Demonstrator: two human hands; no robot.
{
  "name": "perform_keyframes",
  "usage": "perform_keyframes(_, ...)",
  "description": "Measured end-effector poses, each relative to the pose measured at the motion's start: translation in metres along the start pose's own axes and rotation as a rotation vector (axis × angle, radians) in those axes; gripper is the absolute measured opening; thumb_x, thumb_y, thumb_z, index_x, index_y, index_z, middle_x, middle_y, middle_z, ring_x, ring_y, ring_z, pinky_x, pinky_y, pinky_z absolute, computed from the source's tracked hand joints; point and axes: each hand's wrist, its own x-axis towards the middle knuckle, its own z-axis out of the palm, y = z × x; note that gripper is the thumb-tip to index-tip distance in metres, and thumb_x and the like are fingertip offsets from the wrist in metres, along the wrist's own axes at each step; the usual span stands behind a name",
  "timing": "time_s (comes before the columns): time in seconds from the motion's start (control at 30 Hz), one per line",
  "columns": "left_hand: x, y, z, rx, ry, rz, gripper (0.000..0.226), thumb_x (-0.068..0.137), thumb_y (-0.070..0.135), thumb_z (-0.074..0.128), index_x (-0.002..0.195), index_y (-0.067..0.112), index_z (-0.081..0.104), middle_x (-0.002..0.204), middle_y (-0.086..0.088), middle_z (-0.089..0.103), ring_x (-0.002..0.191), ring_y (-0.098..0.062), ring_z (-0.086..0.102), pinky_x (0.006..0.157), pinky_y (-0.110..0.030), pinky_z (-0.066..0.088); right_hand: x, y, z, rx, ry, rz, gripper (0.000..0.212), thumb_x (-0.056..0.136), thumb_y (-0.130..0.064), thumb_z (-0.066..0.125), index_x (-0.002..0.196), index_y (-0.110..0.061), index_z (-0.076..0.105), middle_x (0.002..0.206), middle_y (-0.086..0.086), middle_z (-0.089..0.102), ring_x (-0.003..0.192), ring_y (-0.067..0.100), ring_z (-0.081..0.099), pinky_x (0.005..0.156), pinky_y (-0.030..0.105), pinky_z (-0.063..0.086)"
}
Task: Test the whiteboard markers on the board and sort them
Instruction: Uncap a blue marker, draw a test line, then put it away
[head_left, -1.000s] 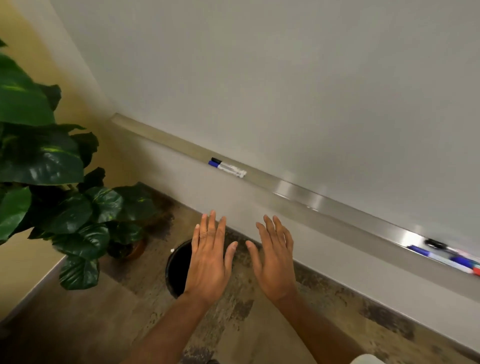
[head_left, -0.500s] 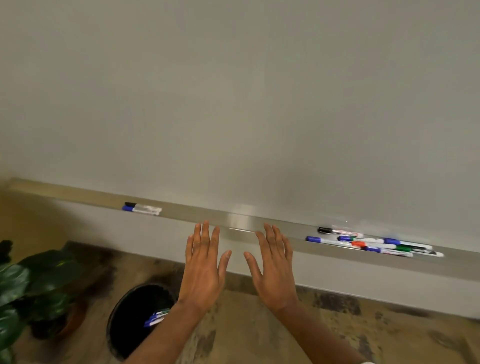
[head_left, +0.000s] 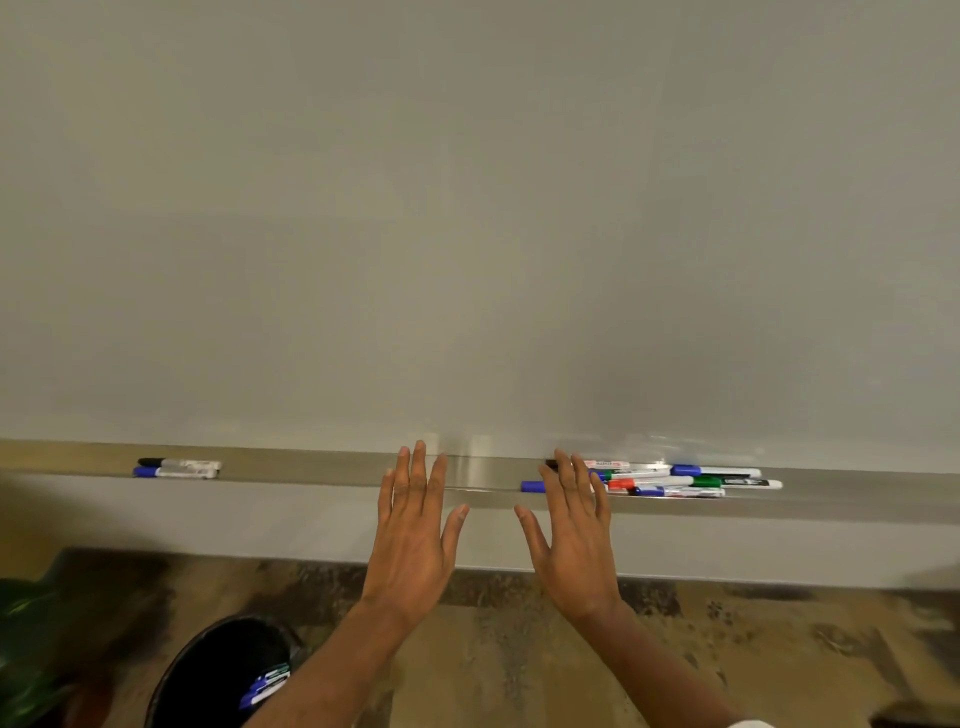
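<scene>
A blank whiteboard (head_left: 467, 208) fills the upper view above a metal tray (head_left: 322, 467). On the tray's left lie two markers (head_left: 176, 467), one black-capped and one blue-capped. A pile of several markers (head_left: 675, 480) with blue, green, red and black caps lies on the tray's right. My left hand (head_left: 415, 535) and my right hand (head_left: 571, 540) are held out flat in front of the tray, fingers straight, holding nothing. My right fingertips overlap the left end of the pile in view.
A black bin (head_left: 223, 670) stands on the floor at the lower left with a few markers (head_left: 265, 686) inside. Green plant leaves (head_left: 26, 649) show at the left edge. The mottled brown floor (head_left: 727, 649) runs below the wall.
The view has swung right and up, so the board now faces me squarely and the right marker pile is in full view. Both hands stay flat and empty.
</scene>
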Motion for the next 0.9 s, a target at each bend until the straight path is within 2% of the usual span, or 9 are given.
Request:
perform_keyframes(0.17, 0.010, 0.017, 0.012, -0.009, -0.039, 0.021, 0.066, 0.108, 0.051, 0.023, 0.163, 0.017, 0.010, 0.171, -0.006, -0.006, 0.158, -0.021, -0.007, 0.126, -0.043, 0.002, 0.009, 0.027, -0.001, 0.004, -0.009, 0.022, 0.057, 0.102, -0.050, 0.034, 0.152, -0.022, 0.030, 0.163, 0.000, 0.018, 0.151, 0.018, 0.008, 0.123, 0.038, 0.006)
perform_keyframes(0.3, 0.020, 0.013, 0.030, -0.016, -0.070, 0.033, 0.067, 0.107, 0.054, 0.018, 0.163, 0.019, 0.007, 0.172, -0.005, -0.002, 0.158, -0.020, -0.007, 0.126, -0.041, 0.001, 0.021, 0.039, 0.007, 0.025, -0.114, 0.065, 0.050, 0.105, -0.041, 0.032, 0.149, -0.021, 0.037, 0.157, 0.000, 0.034, 0.148, 0.019, 0.024, 0.118, 0.035, 0.012)
perform_keyframes(0.37, 0.025, 0.009, 0.041, -0.015, -0.094, 0.057, 0.066, 0.107, 0.054, 0.017, 0.163, 0.020, 0.007, 0.172, -0.005, -0.001, 0.158, -0.020, -0.006, 0.125, -0.041, 0.001, 0.028, 0.041, 0.016, 0.009, -0.192, 0.075, 0.046, 0.105, -0.033, 0.041, 0.149, -0.021, 0.038, 0.155, 0.000, 0.038, 0.146, 0.020, 0.028, 0.117, 0.035, 0.013)
perform_keyframes(0.47, 0.034, 0.002, 0.053, -0.022, -0.114, 0.076, 0.065, 0.107, 0.056, 0.014, 0.163, 0.024, 0.004, 0.171, -0.003, 0.000, 0.158, -0.018, -0.007, 0.125, -0.039, -0.001, 0.038, 0.040, 0.028, -0.046, -0.229, 0.085, 0.048, 0.092, -0.020, 0.068, 0.138, -0.020, 0.054, 0.140, 0.004, 0.057, 0.132, 0.024, 0.050, 0.111, 0.042, 0.035)
perform_keyframes(0.53, 0.039, -0.001, 0.059, -0.035, -0.120, 0.076, 0.065, 0.107, 0.057, 0.013, 0.162, 0.024, 0.007, 0.171, -0.004, 0.004, 0.157, -0.016, -0.008, 0.125, -0.037, -0.002, 0.043, 0.041, 0.038, -0.067, -0.233, 0.092, 0.049, 0.084, -0.014, 0.076, 0.130, -0.020, 0.061, 0.130, 0.004, 0.065, 0.123, 0.024, 0.057, 0.105, 0.043, 0.043)
perform_keyframes(0.7, 0.044, -0.011, 0.072, -0.072, -0.144, 0.101, 0.067, 0.107, 0.057, 0.010, 0.162, 0.021, 0.019, 0.171, -0.003, 0.008, 0.158, -0.017, -0.004, 0.124, -0.041, 0.005, 0.057, 0.046, 0.060, -0.086, -0.295, 0.078, 0.046, 0.093, -0.015, 0.064, 0.137, -0.025, 0.053, 0.138, -0.001, 0.058, 0.131, 0.020, 0.047, 0.111, 0.037, 0.035)
perform_keyframes(0.9, 0.048, -0.019, 0.079, -0.107, -0.136, 0.110, 0.064, 0.108, 0.055, 0.015, 0.159, 0.019, 0.031, 0.170, -0.002, 0.014, 0.158, -0.018, 0.002, 0.124, -0.041, 0.008, 0.065, 0.053, 0.074, -0.052, -0.287, 0.045, 0.035, 0.096, -0.021, 0.060, 0.131, -0.025, 0.057, 0.131, -0.002, 0.059, 0.125, 0.020, 0.047, 0.110, 0.033, 0.034)
